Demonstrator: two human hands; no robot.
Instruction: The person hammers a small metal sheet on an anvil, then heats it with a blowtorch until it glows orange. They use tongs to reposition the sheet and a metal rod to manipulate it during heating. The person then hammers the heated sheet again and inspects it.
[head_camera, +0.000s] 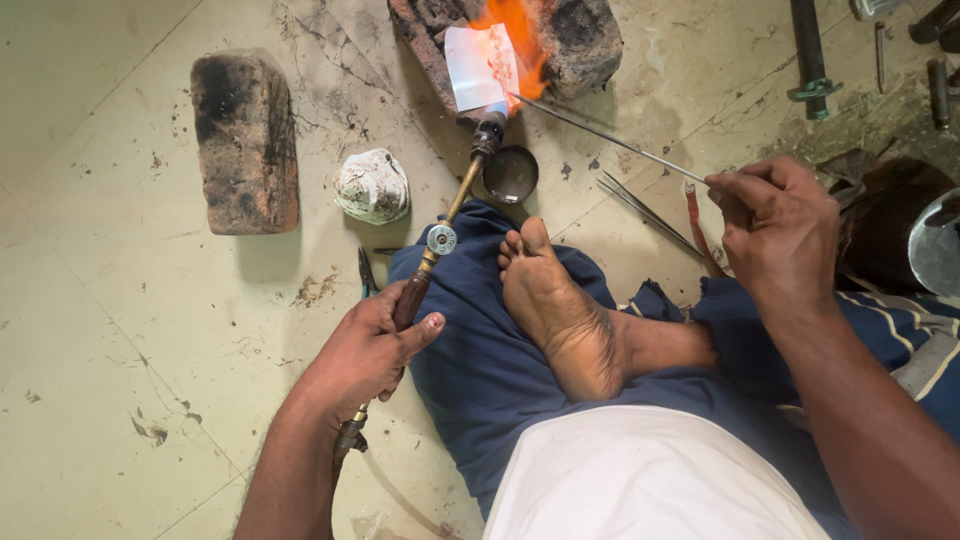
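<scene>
Lower middle of the frame, the person sits cross-legged on the floor, one bare foot (560, 310) up on a blue cloth. The left hand (365, 350) at lower left has its fingers wrapped tight round the wooden handle of a brass gas torch (440, 235), which angles up toward top centre. The right hand (775, 215), right of centre, pinches a thin metal rod (610, 135) between thumb and fingers, its far tip reaching into the heat. Looks like heating is well underway: the flame (515, 35) is lit and playing on a small shiny metal sheet (482, 68) propped on a charred brick (575, 35) at the top edge. Whether any joint is made yet, can't tell. A second scorched brick (245, 140) sits upper left, with a crumpled whitish lump (371, 186) and a small round dish (510, 174) nearer the torch. No readable packages, labels or signs anywhere.
</scene>
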